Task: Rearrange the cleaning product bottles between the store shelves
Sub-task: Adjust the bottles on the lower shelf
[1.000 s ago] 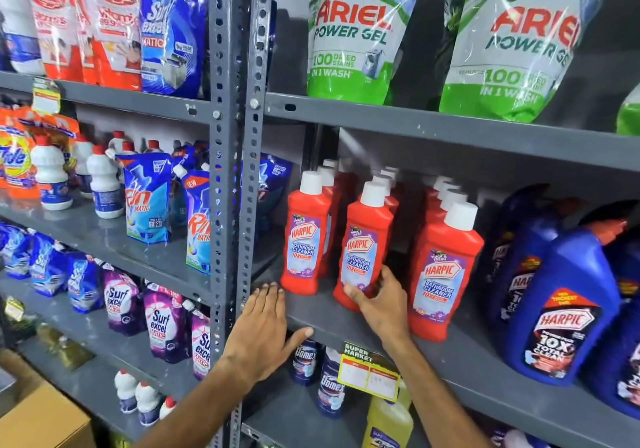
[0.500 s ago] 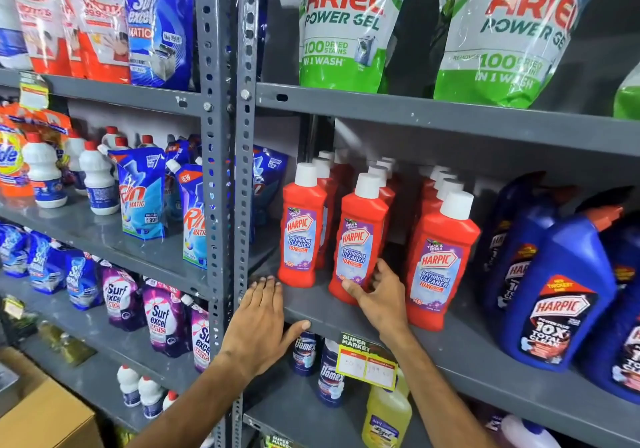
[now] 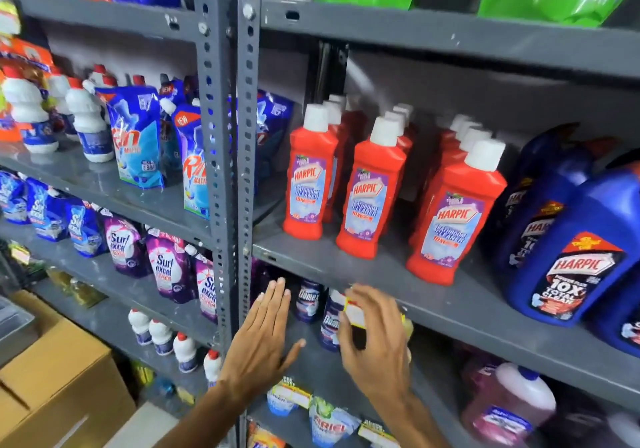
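- Left hand (image 3: 263,340): flat, fingers spread, empty, raised before the grey metal shelf (image 3: 398,274) edge.
- Right hand (image 3: 372,340): fingers loosely curled around a yellow-and-white price tag (image 3: 353,312); whether it actually grips the tag, cannot tell.
- Red plastic Harpic bottles with white caps (image 3: 370,191): upright in rows on that shelf, above both hands.
- Dark Domex bottles (image 3: 308,300): shelf below, behind the hands.

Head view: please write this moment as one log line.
left hand: open, empty | right hand: open, empty | both below red Harpic bottles, in front of Domex bottles
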Motion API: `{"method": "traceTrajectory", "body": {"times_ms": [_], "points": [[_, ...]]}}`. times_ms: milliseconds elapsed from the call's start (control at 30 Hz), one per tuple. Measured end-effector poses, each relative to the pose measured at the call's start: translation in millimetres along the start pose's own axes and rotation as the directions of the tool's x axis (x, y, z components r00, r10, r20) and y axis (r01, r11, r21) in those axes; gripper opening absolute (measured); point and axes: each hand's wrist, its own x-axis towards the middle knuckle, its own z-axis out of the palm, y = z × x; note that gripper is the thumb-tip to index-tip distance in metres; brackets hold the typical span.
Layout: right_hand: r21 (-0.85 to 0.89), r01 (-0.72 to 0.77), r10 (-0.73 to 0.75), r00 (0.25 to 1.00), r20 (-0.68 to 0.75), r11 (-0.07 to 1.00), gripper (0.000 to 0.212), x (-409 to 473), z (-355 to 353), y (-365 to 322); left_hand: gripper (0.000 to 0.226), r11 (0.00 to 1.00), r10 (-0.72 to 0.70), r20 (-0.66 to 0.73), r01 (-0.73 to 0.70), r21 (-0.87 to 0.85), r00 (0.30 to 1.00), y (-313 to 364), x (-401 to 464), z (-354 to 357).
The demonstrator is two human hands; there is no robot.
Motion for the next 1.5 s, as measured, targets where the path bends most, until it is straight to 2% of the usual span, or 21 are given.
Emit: {"method": "traceTrajectory", "body": {"times_ms": [67, 167, 267, 367, 433, 633, 733, 900, 1167, 1333, 1500], "points": [[0.018, -0.007, 0.005, 0.995, 0.102, 1.0, 0.031, -29, 6, 3, 0.09, 0.999, -0.025, 0.091, 0.028, -0.029, 0.996, 1, -17, 21], [-0.017, -0.152, 0.151, 0.949, 0.276, 0.988, 0.033, -69, 21, 15, 0.09, 0.995, -0.069, 0.191, 0.08, -0.054, 0.979, -1, -31, 50], [-0.113, -0.38, 0.388, 0.803, 0.452, 0.918, 0.046, -99, 42, 32, 0.091, 0.992, -0.071, 0.246, 0.095, -0.088, 0.967, -4, -37, 76], [-0.208, -0.509, 0.525, 0.628, 0.574, 0.835, 0.06, -125, 67, 56, 0.095, 0.969, -0.118, 0.313, 0.179, -0.171, 0.942, -2, -37, 105], [-0.232, -0.586, 0.592, 0.551, 0.588, 0.776, 0.068, -137, 86, 74, 0.099, 0.958, -0.131, 0.379, 0.215, -0.188, 0.916, 0, -37, 128], [-0.194, -0.802, 0.77, 0.427, 0.475, 0.564, 0.088, -160, 142, 121, 0.095, 0.948, -0.182, 0.441, 0.276, -0.157, 0.879, -7, -38, 192], [-0.147, -0.813, 0.761, 0.443, 0.474, 0.564, 0.087, -162, 157, 136, 0.097, 0.954, -0.198, 0.492, 0.281, -0.101, 0.848, -16, -39, 208], [-0.064, -0.828, 0.767, 0.483, 0.423, 0.557, 0.071, -157, 171, 156, 0.099, 0.971, -0.185, 0.554, 0.239, -0.025, 0.812, -19, -38, 210], [-0.022, -0.772, 0.709, 0.571, 0.414, 0.635, 0.06, -161, 180, 166, 0.099, 0.972, -0.218, 0.515, 0.233, 0.036, 0.829, -18, -41, 214], [0.027, -0.793, 0.683, 0.541, 0.491, 0.609, 0.047, -161, 206, 139, 0.102, 0.972, -0.221, 0.486, 0.234, 0.034, 0.845, -18, -44, 223], [0.062, -0.789, 0.692, 0.571, 0.442, 0.611, 0.048, -154, 240, 123, 0.101, 0.972, -0.221, 0.463, 0.234, 0.029, 0.859, -18, -45, 226]]}}
